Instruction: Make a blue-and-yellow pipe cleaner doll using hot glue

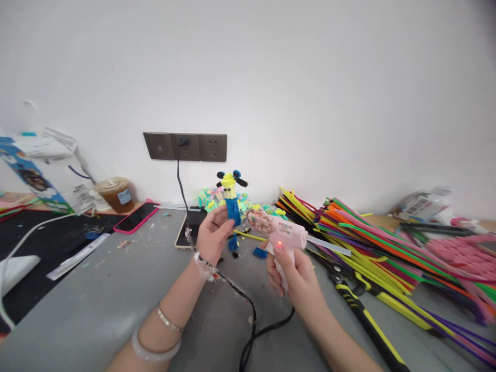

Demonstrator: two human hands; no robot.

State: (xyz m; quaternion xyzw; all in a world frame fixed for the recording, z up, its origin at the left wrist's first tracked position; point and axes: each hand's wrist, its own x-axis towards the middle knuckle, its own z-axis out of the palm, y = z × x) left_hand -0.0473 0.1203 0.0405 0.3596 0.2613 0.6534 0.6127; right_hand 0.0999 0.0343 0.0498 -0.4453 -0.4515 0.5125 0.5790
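Note:
Between the fingers of my left hand (215, 232) stands a small pipe-cleaner figure (233, 209), held upright. It has a yellow head, black and blue pieces on top, and a blue body. My right hand (292, 271) is wrapped round the grip of a pink glue gun (289, 232) with a red light lit on its side. A translucent glue stick (329, 246) pokes out of the gun's back. The gun's nozzle end points left at the figure, and I cannot tell whether it touches. A short blue pipe-cleaner piece (260, 252) lies on the table below the gun.
Colourful pipe cleaners (372, 243) are heaped at right, with yellow-black pliers (362, 315) before them. The gun's black cord (251, 310) crosses the left wrist to a wall socket (185, 146). A pink-cased phone (136, 217), a drink cup (116, 195) and another phone (184, 230) are left.

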